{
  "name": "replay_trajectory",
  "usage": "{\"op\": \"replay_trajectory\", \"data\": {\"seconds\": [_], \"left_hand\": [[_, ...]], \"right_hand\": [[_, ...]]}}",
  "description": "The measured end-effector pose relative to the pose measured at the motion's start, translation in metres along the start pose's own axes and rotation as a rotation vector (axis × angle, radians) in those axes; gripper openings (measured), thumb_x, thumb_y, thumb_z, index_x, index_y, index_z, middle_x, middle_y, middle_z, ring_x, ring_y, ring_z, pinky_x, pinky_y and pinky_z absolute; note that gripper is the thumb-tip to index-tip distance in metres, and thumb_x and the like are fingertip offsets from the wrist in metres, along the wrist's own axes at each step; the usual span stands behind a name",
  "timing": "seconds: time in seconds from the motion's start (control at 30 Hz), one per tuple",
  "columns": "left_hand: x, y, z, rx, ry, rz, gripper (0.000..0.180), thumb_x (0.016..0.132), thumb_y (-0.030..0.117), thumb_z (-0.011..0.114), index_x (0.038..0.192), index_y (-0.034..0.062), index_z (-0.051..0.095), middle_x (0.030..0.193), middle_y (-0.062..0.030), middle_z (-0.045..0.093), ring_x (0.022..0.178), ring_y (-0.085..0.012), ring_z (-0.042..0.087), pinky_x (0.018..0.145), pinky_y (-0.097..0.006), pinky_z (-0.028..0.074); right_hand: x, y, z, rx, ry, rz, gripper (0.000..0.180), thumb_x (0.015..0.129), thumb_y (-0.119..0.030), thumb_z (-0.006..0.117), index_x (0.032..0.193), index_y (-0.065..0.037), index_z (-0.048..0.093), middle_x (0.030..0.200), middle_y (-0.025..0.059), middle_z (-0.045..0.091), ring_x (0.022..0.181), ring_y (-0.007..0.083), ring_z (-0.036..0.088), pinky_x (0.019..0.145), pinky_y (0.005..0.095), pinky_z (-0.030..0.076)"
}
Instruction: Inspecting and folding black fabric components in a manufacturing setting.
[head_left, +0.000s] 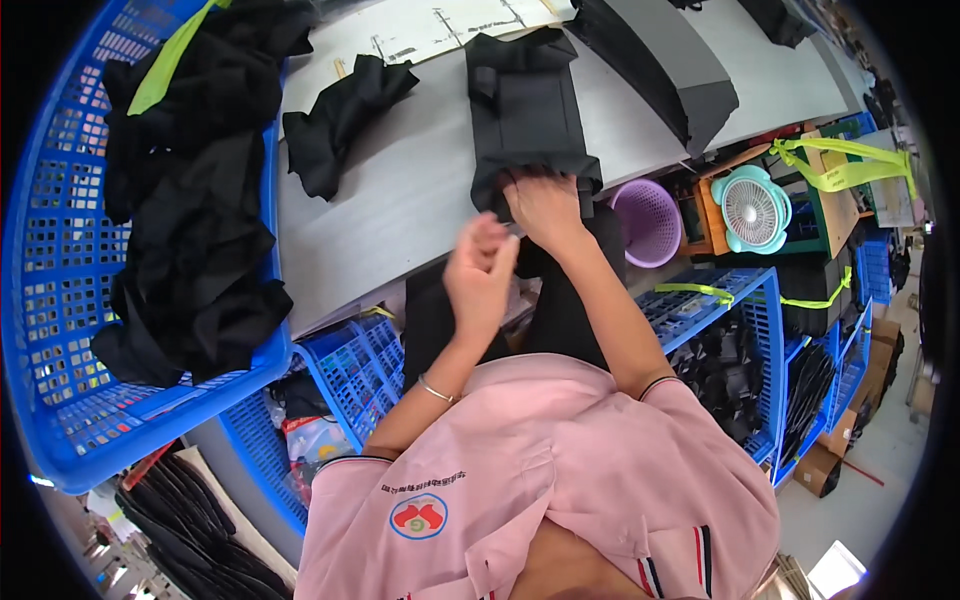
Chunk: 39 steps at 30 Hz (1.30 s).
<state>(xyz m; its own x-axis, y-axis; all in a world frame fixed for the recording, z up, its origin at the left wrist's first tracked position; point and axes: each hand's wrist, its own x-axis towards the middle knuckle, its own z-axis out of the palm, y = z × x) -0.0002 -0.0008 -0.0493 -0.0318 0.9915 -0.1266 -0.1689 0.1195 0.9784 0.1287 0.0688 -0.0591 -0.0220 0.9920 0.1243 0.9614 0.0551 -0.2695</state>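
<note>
A black fabric piece (540,120), folded into a long panel with raised flaps, lies on the grey table in front of me. At its near end my right hand (545,208) grips the gathered edge; its fingertips are partly tucked into the cloth and hidden. Just left of it and closer to my body, my left hand (482,270) is raised off the table edge. Its thumb stands apart from the half-curled fingers, which are slightly blurred, and nothing shows between them. Another crumpled black cloth piece (345,120) rests to the left on the table.
A blue plastic basket (150,445) heaped with black cloth stands at my left. Black and grey panels (665,65) lie at the table's far right. Beside the table's right edge are a purple bin (648,225), a turquoise fan (754,210) and blue crates (765,350).
</note>
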Motion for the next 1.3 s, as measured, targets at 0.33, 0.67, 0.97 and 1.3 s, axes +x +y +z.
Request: {"op": "replay_trajectory", "data": {"seconds": [0.33,0.67,0.97,1.3], "left_hand": [[0.024,0.040,0.014,0.259,-0.086,0.197,0.008,0.087,0.001,0.070,0.093,0.0027,0.065,0.075,0.0003,0.062,0.060,-0.0054,0.057,0.054,-0.023,0.047],[0.118,0.062,0.072,0.883,-0.503,1.145,0.022,0.073,0.011,0.074,0.096,0.0120,0.073,0.106,-0.0025,0.063,0.109,-0.0244,0.053,0.098,-0.041,0.037],[0.100,0.073,0.049,0.863,-0.846,0.931,0.008,0.082,0.008,0.063,0.088,0.0047,0.068,0.099,-0.0062,0.065,0.095,-0.0238,0.062,0.081,-0.034,0.049],[0.159,0.025,0.037,1.046,-0.992,0.774,0.046,0.090,0.005,0.051,0.135,0.0134,0.058,0.147,-0.0109,0.050,0.142,-0.0337,0.039,0.118,-0.044,0.025]], "right_hand": [[0.000,-0.013,0.019,-0.075,0.145,-0.075,0.041,0.086,-0.034,0.056,0.110,-0.003,0.067,0.125,0.0206,0.061,0.121,0.0401,0.054,0.104,0.0695,0.032],[-0.003,-0.013,0.037,0.020,0.345,-0.146,0.051,0.095,-0.024,0.054,0.140,-0.004,0.040,0.138,0.0160,0.045,0.132,0.0309,0.039,0.110,0.0422,0.033],[-0.009,0.021,0.031,0.395,-0.076,-0.208,0.042,0.097,-0.028,0.051,0.136,-0.013,0.051,0.134,0.0132,0.054,0.130,0.0323,0.045,0.111,0.0488,0.031],[-0.058,-0.005,0.002,0.147,-0.015,-0.299,0.026,0.095,-0.032,0.051,0.101,-0.013,0.067,0.095,0.0066,0.064,0.104,0.0272,0.057,0.095,0.0644,0.035]]}}
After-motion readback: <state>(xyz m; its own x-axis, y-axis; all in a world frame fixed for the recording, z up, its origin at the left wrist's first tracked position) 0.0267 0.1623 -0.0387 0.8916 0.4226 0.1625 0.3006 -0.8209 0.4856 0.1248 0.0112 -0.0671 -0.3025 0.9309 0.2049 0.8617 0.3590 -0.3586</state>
